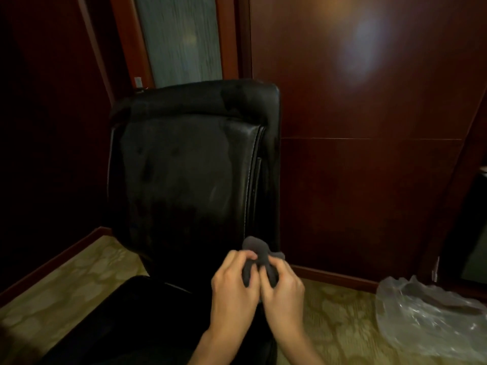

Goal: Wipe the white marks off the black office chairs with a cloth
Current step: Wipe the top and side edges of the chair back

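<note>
A black leather office chair (184, 164) faces me, its tall backrest filling the middle of the head view and its seat dark at the bottom left. Faint pale smears show on the backrest's right half. Just in front of the backrest's lower right corner I hold a bunched dark grey cloth (257, 255) with both hands. My left hand (234, 280) grips its left side with curled fingers. My right hand (284, 283) pinches its right side. The cloth's lower part is hidden between my hands.
Dark red wooden wall panels (369, 101) stand close behind the chair, with a frosted glass strip (179, 40) at the upper left. A crumpled clear plastic bag (432, 314) lies on the patterned carpet (66, 285) at the lower right.
</note>
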Motion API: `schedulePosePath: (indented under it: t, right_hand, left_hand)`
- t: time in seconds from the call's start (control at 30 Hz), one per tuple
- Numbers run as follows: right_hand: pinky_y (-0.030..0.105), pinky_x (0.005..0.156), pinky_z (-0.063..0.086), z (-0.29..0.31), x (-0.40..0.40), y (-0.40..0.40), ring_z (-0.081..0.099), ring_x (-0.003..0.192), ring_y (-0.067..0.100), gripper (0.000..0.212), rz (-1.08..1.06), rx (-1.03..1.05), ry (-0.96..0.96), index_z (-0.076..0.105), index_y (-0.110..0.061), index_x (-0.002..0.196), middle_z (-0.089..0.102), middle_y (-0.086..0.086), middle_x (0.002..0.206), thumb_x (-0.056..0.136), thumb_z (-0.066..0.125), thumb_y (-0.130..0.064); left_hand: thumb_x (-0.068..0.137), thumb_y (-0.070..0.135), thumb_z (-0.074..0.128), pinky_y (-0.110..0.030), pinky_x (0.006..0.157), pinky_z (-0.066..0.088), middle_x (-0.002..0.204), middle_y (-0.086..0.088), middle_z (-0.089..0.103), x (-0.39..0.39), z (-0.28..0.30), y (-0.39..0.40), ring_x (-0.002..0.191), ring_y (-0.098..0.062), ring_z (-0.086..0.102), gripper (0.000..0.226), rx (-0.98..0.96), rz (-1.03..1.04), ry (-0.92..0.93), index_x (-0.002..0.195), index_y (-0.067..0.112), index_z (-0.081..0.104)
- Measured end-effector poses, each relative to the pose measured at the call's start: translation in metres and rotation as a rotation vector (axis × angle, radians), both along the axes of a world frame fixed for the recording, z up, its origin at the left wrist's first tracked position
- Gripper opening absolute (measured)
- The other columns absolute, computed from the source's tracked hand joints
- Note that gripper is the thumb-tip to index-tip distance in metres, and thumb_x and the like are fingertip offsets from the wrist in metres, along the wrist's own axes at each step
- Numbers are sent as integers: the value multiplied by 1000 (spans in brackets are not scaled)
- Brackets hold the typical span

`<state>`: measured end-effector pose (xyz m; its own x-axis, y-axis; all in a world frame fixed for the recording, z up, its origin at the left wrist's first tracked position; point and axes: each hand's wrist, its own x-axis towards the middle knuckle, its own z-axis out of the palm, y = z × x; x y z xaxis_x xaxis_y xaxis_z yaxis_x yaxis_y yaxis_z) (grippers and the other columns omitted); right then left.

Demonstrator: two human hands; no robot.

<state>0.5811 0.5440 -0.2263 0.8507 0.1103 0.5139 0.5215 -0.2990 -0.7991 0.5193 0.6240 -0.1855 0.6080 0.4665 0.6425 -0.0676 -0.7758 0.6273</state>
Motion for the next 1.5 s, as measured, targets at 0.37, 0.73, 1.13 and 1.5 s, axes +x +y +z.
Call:
schedulePosePath:
  t: [0.37, 0.73, 1.13, 1.5]
  right_hand:
    - [29, 93, 52, 120, 42, 26, 65, 107, 13, 34, 72, 262, -144, 64, -24, 130, 69, -1, 118, 97, 59, -23]
    - [26, 91, 51, -5, 18, 18, 67, 107, 12, 29, 54, 228, 127, 70, -25, 120, 72, -5, 114, 93, 66, -14]
    - [30, 91, 51, 110, 30, 15, 67, 105, 15, 32, 148, 339, -55, 68, -20, 121, 72, -1, 113, 95, 51, -27]
    - [24, 84, 49, -5, 13, 13, 66, 103, 9, 28, 23, 198, 138, 68, -23, 123, 72, -5, 114, 97, 60, -16]
  left_hand:
    - [92, 14, 66, -27, 82, 50, 102, -1, 67, 46, 137, 14, 92, -16, 66, 24, 369, 73, -44, 116, 13, 71]
    - [102, 37, 42, -37, 80, 53, 115, 3, 60, 23, 68, -16, 101, -23, 66, 26, 659, 68, 616, 115, 27, 63]
    - [90, 17, 65, -33, 65, 51, 90, -3, 66, 18, 133, -4, 77, -22, 66, 21, 642, 96, 51, 110, 18, 73]
    - [104, 41, 36, -38, 73, 54, 112, 3, 62, 16, 45, -23, 91, -23, 69, 34, 597, 107, 546, 118, 27, 64]
